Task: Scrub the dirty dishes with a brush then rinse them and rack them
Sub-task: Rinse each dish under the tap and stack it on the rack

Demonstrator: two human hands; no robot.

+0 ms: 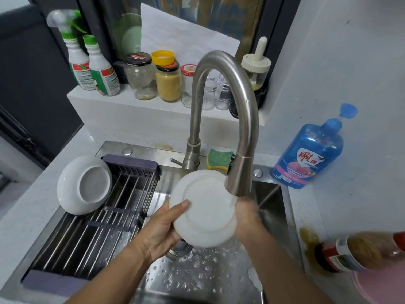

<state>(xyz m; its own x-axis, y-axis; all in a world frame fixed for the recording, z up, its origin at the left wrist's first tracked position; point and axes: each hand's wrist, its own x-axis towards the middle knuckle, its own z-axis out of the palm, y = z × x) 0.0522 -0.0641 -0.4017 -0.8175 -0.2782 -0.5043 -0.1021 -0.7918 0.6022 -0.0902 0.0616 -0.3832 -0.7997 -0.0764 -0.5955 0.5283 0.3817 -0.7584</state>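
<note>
Bright, soft, even light fills the scene, and shadows are faint and diffuse. The round white ceramic plate (206,207) is washed out almost to blank white. A long pale highlight runs down the brushed-steel gooseneck faucet (247,119), and wet glints speckle the stainless-steel sink (197,277). The right hand (246,216) is smeared by motion and running water, its fingers indistinct. The left hand (162,233), gripping the plate, is sharper. Wide-angle distortion bends the edges: the blue plastic detergent bottle (311,150), the red-labelled bottle of brown liquid (361,253) and the green-capped white spray bottle (76,60) lean and blur.
</note>
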